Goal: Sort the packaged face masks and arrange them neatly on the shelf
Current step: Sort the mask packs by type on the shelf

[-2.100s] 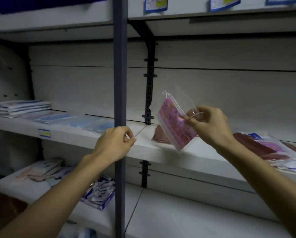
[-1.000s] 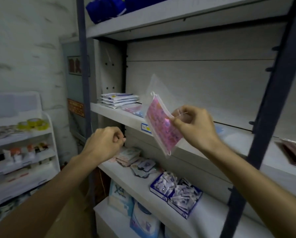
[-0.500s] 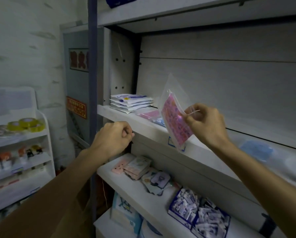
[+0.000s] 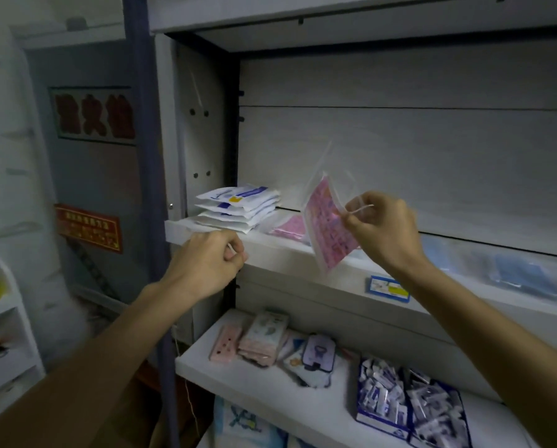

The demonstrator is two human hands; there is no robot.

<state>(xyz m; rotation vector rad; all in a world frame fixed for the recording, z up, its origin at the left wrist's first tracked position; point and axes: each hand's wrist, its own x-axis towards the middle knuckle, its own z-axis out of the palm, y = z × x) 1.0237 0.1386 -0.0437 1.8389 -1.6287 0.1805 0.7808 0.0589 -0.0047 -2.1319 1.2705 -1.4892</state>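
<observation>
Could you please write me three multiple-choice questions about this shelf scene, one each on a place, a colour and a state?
1. Where does the stack of white packets lie?
A. at the left end of the middle shelf
B. on the floor
C. on the top shelf

2. What colour is the packaged mask being held up?
A. green
B. pink
C. black

3. How is that mask held?
A. lying flat on an open palm
C. resting on the shelf
B. pinched in the right hand, off the shelf

Answers: 1 A, the stack sits by the shelf's left wall. 2 B, the print inside the clear bag is pink. 3 B, the fingers pinch its edge in the air.
</observation>
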